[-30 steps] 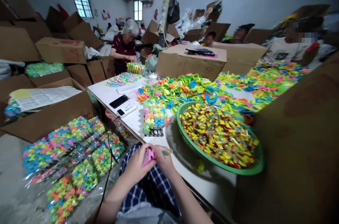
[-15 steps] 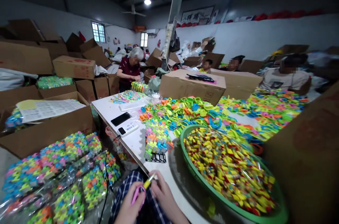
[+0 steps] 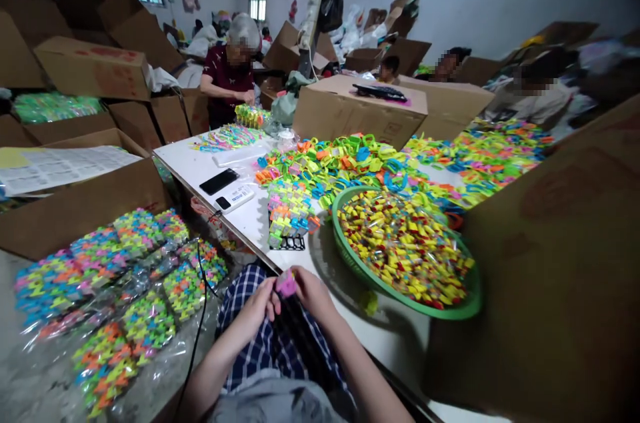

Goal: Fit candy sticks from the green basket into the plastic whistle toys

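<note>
Over my lap, at the table's near edge, both hands meet at a small pink plastic toy. My left hand has its fingers curled, the thumb and fingertips at the toy's left side. With my right hand I pinch it from the right. Its lower part is partly hidden by my fingers. Just beyond, a black rack on the table carries several rows of coloured plastic toys. To the right, a green basket is heaped with small yellow-and-red pieces in clear wrappers.
Loose coloured plastic loops are piled across the white table. A black phone and a white device lie on the left. Bagged toys cover the floor at left. A large carton stands close on the right. Co-workers sit or stand beyond.
The view has tilted down. The yellow wrapped piece between my hands no longer shows; the pink loop was in my left hand, and now both hands are at the pink toy.
</note>
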The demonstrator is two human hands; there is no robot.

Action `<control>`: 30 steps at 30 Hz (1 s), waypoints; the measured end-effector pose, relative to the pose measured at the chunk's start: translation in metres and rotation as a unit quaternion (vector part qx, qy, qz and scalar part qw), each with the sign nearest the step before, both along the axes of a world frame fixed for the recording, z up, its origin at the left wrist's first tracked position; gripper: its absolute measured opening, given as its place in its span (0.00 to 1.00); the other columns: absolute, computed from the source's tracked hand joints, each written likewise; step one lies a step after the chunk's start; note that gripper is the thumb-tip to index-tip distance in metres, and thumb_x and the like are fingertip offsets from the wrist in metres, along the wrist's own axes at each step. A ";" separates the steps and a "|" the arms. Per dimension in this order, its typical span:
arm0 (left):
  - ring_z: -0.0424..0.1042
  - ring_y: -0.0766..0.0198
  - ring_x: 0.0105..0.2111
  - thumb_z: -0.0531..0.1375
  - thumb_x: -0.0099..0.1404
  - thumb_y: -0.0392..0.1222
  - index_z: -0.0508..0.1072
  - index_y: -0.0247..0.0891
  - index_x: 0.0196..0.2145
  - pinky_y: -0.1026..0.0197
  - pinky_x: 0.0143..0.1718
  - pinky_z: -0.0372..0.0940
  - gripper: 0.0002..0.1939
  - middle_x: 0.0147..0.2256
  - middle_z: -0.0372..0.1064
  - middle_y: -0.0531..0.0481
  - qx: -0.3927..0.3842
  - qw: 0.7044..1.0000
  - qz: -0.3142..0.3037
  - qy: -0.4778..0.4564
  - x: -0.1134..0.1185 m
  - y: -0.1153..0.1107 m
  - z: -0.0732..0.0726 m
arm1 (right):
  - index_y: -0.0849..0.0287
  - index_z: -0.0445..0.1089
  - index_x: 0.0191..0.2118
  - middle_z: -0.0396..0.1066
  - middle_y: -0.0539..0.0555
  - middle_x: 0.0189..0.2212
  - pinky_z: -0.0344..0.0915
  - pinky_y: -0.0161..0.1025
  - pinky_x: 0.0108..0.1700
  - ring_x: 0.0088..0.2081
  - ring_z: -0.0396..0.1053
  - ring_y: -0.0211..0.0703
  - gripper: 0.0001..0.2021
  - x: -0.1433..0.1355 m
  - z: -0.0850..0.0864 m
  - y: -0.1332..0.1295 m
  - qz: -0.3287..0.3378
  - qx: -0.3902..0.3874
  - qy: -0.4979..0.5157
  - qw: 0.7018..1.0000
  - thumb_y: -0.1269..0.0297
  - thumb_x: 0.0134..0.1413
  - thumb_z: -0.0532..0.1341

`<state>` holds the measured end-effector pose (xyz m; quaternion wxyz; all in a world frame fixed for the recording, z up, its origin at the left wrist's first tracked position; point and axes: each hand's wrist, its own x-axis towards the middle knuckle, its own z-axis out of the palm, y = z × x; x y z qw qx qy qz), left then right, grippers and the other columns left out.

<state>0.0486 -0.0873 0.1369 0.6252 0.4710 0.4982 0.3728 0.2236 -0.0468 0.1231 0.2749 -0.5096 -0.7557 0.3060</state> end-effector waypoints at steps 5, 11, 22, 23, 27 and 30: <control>0.68 0.62 0.32 0.53 0.65 0.48 0.71 0.35 0.44 0.59 0.38 0.65 0.16 0.32 0.68 0.48 0.233 0.941 0.121 0.214 -0.021 0.053 -0.020 | 0.63 0.67 0.36 0.70 0.60 0.33 0.64 0.45 0.42 0.36 0.68 0.48 0.12 0.009 -0.016 0.042 -0.095 -0.018 0.087 0.991 0.61 0.57 0.50; 0.66 0.53 0.45 0.62 0.57 0.36 0.73 0.37 0.37 0.52 0.50 0.61 0.09 0.39 0.68 0.45 0.282 0.908 0.123 0.286 -0.014 0.112 -0.046 | 0.61 0.67 0.34 0.70 0.55 0.31 0.65 0.43 0.43 0.35 0.67 0.45 0.07 -0.010 -0.031 0.075 -0.077 -0.019 0.128 0.989 0.68 0.51 0.53; 0.69 0.59 0.36 0.58 0.57 0.29 0.72 0.34 0.27 0.60 0.41 0.63 0.05 0.32 0.69 0.47 0.282 0.909 0.098 0.289 -0.007 0.129 -0.071 | 0.61 0.67 0.35 0.71 0.57 0.35 0.65 0.42 0.45 0.38 0.68 0.45 0.07 -0.024 -0.042 0.090 -0.040 -0.014 0.177 0.983 0.63 0.54 0.58; 0.69 0.59 0.35 0.57 0.57 0.29 0.72 0.34 0.27 0.60 0.40 0.63 0.05 0.31 0.69 0.47 0.281 0.910 0.098 0.288 -0.007 0.130 -0.072 | 0.61 0.68 0.35 0.71 0.58 0.36 0.65 0.43 0.45 0.39 0.68 0.45 0.06 -0.024 -0.042 0.092 -0.029 -0.013 0.175 0.984 0.64 0.54 0.58; 0.70 0.59 0.37 0.57 0.58 0.30 0.73 0.34 0.28 0.60 0.42 0.64 0.06 0.32 0.71 0.47 0.286 0.913 0.094 0.276 -0.010 0.134 -0.076 | 0.60 0.71 0.33 0.73 0.57 0.37 0.64 0.44 0.47 0.40 0.68 0.46 0.04 -0.020 -0.040 0.102 0.021 -0.013 0.168 0.985 0.66 0.52 0.60; 0.71 0.58 0.39 0.57 0.58 0.31 0.75 0.35 0.30 0.59 0.44 0.64 0.06 0.34 0.72 0.46 0.297 0.915 0.088 0.259 -0.012 0.136 -0.077 | 0.60 0.72 0.34 0.74 0.57 0.39 0.65 0.44 0.47 0.41 0.69 0.46 0.06 -0.016 -0.039 0.110 0.058 -0.013 0.173 0.983 0.65 0.52 0.60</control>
